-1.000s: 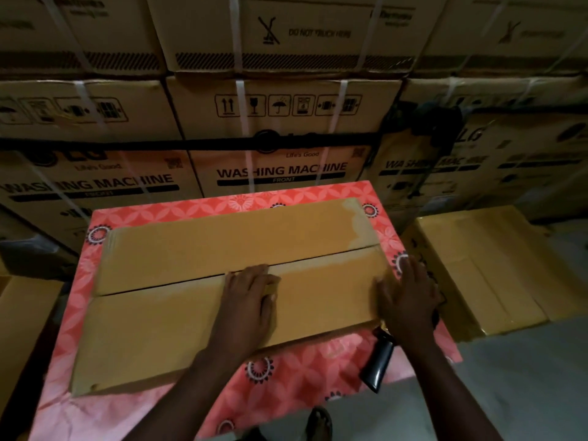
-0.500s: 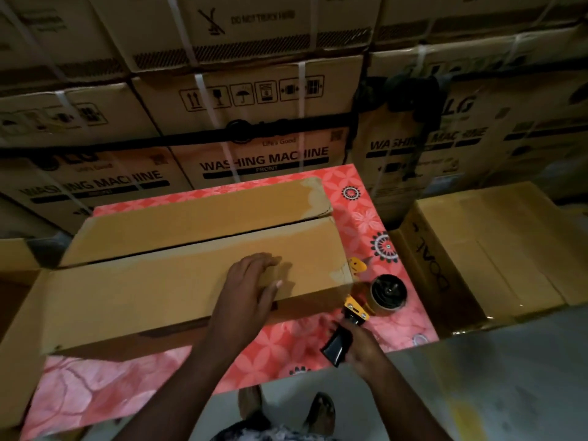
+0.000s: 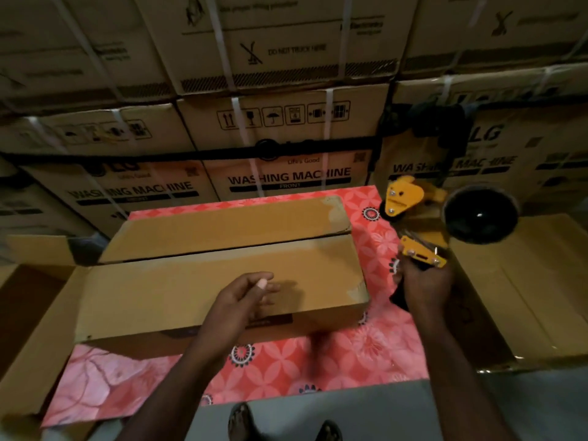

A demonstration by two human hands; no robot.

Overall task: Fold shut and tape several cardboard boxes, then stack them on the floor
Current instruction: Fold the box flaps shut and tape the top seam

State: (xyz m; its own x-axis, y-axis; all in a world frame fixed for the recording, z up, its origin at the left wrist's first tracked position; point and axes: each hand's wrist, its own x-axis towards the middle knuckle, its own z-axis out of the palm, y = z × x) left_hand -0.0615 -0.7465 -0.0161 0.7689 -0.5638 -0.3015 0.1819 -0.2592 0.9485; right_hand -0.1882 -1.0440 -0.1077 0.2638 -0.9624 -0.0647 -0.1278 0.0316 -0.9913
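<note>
A flat brown cardboard box point(image 3: 203, 272) lies on the table with the red patterned cloth point(image 3: 318, 361), its two top flaps folded shut and the seam between them bare. My left hand point(image 3: 241, 297) hovers over the near flap, fingers loosely curled, holding nothing. My right hand point(image 3: 423, 284) grips the black handle of a yellow tape dispenser point(image 3: 413, 214), raised off the table to the right of the box. Its dark tape roll point(image 3: 480, 213) points away from me.
Stacked washing machine cartons point(image 3: 286, 138) form a wall behind the table. A closed cardboard box point(image 3: 525, 297) sits on the floor at the right. An open box point(image 3: 28, 329) stands at the left. Grey floor point(image 3: 477, 409) and my feet show below.
My right hand picked the tape dispenser up from the table's right edge and lifted it. My left hand rose off the near flap. The camera tilted slightly.
</note>
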